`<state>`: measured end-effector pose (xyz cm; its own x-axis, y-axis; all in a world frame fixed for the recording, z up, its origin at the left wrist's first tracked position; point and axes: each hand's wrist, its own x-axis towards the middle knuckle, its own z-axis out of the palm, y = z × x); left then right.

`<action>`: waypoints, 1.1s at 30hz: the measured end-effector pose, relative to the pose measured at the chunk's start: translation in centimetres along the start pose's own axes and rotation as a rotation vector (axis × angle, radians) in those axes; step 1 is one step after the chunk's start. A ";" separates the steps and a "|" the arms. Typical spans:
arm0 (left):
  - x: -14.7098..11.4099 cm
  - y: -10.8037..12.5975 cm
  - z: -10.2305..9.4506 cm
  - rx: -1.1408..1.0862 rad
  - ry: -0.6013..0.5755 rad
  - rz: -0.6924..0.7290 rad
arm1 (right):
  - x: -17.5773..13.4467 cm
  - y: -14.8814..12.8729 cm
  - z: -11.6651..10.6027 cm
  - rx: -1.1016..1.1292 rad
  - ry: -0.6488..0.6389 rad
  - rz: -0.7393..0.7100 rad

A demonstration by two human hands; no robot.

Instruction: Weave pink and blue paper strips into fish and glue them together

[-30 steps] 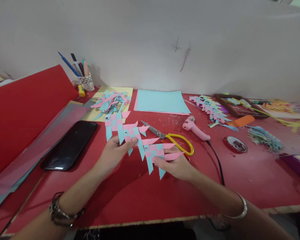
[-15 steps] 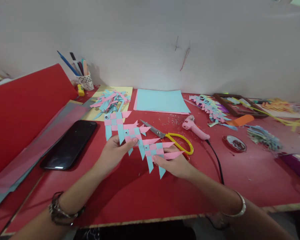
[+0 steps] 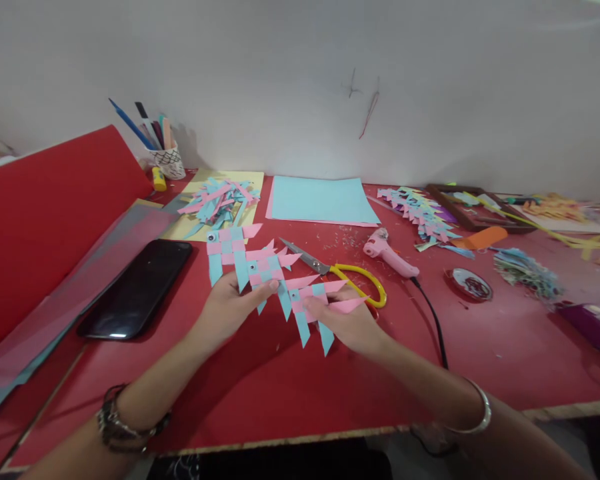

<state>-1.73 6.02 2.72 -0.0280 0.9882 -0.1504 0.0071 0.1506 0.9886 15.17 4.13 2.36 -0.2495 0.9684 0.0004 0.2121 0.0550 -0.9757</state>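
Observation:
Three woven paper fish in pink and light blue, each with a small googly eye, hang in a slanting row above the table. My left hand [image 3: 227,312] is closed around the left paper fish [image 3: 227,247] and the middle paper fish [image 3: 265,271], its thumb pressed on the middle one. Between the thumb and fingers of my right hand [image 3: 355,327] is the right paper fish [image 3: 314,293]. The fish overlap or nearly touch; whether they are joined cannot be seen. Just behind my right hand lie scissors [image 3: 363,270] with yellow handles, partly hidden.
A black phone [image 3: 137,290] lies left. Behind are a pile of paper strips [image 3: 220,203], blue and pink sheets [image 3: 323,200] and a pen cup [image 3: 170,162]. To the right are a pink glue gun [image 3: 390,255] with its cord, a woven paper garland [image 3: 417,213] and a small dish [image 3: 470,285].
The right paper fish has tilted and shifted slightly in my right hand. Both hands keep their grip, and the view has moved a little.

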 end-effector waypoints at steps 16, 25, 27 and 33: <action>-0.3 -0.3 0.0 0.042 -0.097 -0.072 | 0.0 0.2 0.2 -0.019 0.023 0.018; -0.2 -0.5 0.0 -0.006 -0.126 -0.080 | 0.0 0.1 0.0 -0.023 0.013 -0.025; -0.2 -0.5 0.0 -0.006 -0.123 -0.084 | 0.0 0.2 0.0 -0.035 0.020 -0.024; -0.1 -0.4 0.0 0.039 -0.115 -0.083 | 0.1 0.1 0.1 -0.042 0.020 -0.024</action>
<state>-1.72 5.84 2.34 0.0846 0.9686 -0.2339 0.0479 0.2305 0.9719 15.12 4.21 2.24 -0.2360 0.9713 0.0287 0.2458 0.0882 -0.9653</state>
